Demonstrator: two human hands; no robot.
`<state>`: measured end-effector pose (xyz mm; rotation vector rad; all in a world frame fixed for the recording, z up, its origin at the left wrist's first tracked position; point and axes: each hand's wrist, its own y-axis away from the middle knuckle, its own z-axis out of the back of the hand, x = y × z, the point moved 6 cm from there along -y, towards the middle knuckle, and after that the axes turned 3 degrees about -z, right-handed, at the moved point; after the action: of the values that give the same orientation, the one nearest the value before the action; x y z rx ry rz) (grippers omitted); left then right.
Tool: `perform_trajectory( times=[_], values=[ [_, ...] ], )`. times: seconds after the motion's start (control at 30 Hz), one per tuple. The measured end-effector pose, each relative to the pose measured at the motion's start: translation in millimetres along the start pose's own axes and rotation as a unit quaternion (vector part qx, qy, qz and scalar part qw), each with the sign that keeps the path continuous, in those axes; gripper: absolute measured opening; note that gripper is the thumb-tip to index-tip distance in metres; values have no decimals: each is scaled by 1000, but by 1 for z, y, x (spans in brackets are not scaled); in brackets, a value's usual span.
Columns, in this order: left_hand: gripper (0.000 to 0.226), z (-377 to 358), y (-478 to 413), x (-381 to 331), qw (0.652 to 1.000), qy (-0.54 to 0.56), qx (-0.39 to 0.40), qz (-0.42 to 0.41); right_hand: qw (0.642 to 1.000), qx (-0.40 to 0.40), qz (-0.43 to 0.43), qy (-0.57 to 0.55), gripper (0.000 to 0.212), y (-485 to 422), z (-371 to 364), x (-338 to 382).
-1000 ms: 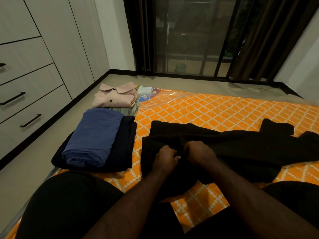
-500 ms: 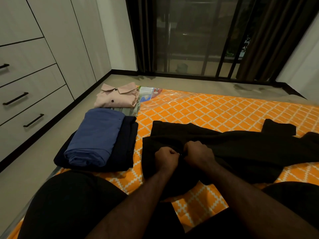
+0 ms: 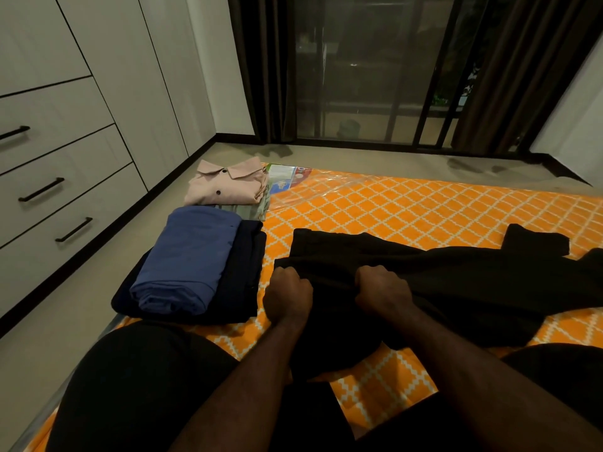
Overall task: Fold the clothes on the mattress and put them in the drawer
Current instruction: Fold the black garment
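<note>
Left hand, right hand clamped on black garment fold, blue stack just left, mattress beyond

A black garment is seen spread unfolded and rumpled across the orange diamond-patterned mattress, its near edge bunched and gripped by the left hand and the right hand. At the mattress's left edge a folded blue garment is stacked on a folded navy garment, and just beyond them a folded pink collared shirt with dark buttons is laid on a greenish folded piece. The pale drawers, fitted with black bar handles, are seen closed along the left wall.
</note>
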<state>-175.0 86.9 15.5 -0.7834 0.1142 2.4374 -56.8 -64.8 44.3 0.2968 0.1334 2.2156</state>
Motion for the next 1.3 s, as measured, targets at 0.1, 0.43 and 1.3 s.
perform_trajectory(
  times=[0.1,0.43,1.3],
  values=[
    [17,7,0,3,999,-54,-10,-1,1000,-7,-1,-5,15,1,2,1],
    [18,-2,2,-2,992,-97,22,-71,1000,-7,0,5,13,0,-2,-4],
    [48,0,-34,27,986,14,159,38,984,-46,147,-90,24,1,-8,38]
  ],
)
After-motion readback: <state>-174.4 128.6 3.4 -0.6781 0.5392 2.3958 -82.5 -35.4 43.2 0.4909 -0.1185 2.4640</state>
